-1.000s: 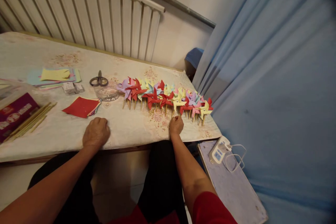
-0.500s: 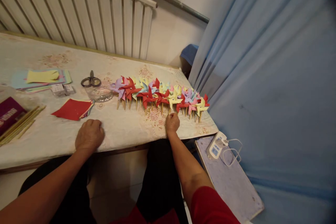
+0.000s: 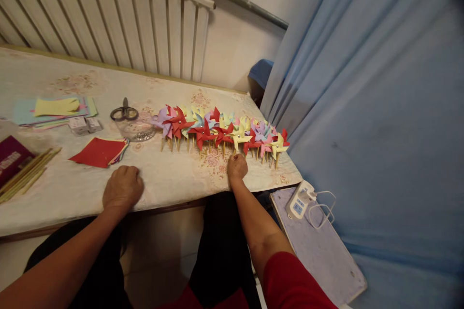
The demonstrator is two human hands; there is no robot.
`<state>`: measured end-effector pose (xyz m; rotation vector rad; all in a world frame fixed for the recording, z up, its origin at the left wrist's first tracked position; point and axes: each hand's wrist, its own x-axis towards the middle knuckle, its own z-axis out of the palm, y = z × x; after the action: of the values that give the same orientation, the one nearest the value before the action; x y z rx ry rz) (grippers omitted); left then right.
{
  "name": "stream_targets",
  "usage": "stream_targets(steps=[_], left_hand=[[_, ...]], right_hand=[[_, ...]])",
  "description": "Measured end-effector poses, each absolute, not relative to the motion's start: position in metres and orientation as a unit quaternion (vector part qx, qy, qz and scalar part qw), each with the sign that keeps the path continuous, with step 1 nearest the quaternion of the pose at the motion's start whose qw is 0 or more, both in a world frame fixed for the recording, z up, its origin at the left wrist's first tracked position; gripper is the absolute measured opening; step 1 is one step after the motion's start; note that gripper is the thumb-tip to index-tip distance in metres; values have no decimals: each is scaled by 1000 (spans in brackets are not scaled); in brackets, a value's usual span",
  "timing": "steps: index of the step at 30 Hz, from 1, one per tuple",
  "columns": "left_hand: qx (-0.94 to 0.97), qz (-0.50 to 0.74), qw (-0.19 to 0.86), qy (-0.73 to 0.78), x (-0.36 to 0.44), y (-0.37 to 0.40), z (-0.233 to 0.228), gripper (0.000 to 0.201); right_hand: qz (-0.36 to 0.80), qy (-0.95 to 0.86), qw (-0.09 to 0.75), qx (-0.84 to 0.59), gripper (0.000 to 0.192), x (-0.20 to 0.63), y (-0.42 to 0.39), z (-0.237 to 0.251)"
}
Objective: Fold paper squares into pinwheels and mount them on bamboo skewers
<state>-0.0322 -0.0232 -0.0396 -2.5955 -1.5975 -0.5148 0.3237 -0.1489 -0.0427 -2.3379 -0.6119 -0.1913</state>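
My left hand point(image 3: 123, 186) rests closed on the table near its front edge, fingers curled under; I see nothing in it. Just beyond it lies a stack of square paper sheets point(image 3: 97, 151) with a red one on top. My right hand point(image 3: 237, 167) is closed in front of a long cluster of paper pinwheels point(image 3: 203, 133) in red, yellow, purple, pink and blue on thin sticks. A yellow pinwheel point(image 3: 240, 135) stands right above this hand, its stick ending at the curled fingers. Whether they grip it I cannot tell.
Scissors point(image 3: 124, 111), a clear container of small pins point(image 3: 139, 133), small boxes point(image 3: 84, 125) and coloured paper point(image 3: 54, 108) lie at the left. Loose sticks point(image 3: 29, 174) lie beside a purple box point(image 3: 13, 157). A power strip point(image 3: 300, 199) sits on a stool point(image 3: 326, 256) by the blue curtain point(image 3: 380, 106).
The view has shifted very slightly, so things at the left sit a little further left. Both hands keep their places and poses.
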Motion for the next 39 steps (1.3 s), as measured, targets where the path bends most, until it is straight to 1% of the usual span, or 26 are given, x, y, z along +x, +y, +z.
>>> stream_targets(steps=[7, 16, 23, 33, 39], left_hand=[[-840, -173, 20, -514, -32, -24, -39, 29], [-840, -166, 47, -514, -33, -24, -41, 26], [-835, -180, 8, -520, -32, -24, -41, 32], [-839, -155, 32, -520, -31, -24, -40, 36], [-837, -148, 19, -526, -31, -23, -40, 34]], right_hand=[[-81, -229, 338, -909, 18, 322, -145, -39], [-91, -222, 346, -907, 20, 323, -145, -42], [-108, -224, 361, -899, 19, 322, -148, -45], [-97, -225, 357, -901, 15, 322, -147, -45], [-96, -231, 361, -898, 14, 319, -151, -42]])
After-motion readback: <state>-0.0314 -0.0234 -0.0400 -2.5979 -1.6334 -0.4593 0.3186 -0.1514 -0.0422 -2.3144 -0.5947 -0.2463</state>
